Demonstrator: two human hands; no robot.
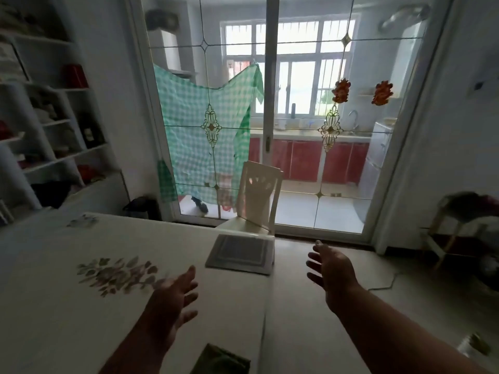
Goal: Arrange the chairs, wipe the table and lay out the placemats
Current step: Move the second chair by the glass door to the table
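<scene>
A white table [81, 314] with printed leaf motifs fills the lower left. A grey placemat [239, 252] lies at its far right corner. Just beyond that corner stands a cream chair [256, 201], its back toward the glass door. A dark green cloth [220, 360] lies on the table's near edge. My left hand [172, 300] hovers above the table, fingers apart and empty. My right hand [330, 268] is stretched out over the floor right of the table, open, pointing toward the chair and apart from it.
A sliding glass door [270, 117] with a green checked cloth [199, 136] behind it closes off the kitchen ahead. White shelves [54, 125] line the left wall. A dark kettle [140, 207] sits on the floor by the door. A wooden stool [453, 233] with clothes stands at right.
</scene>
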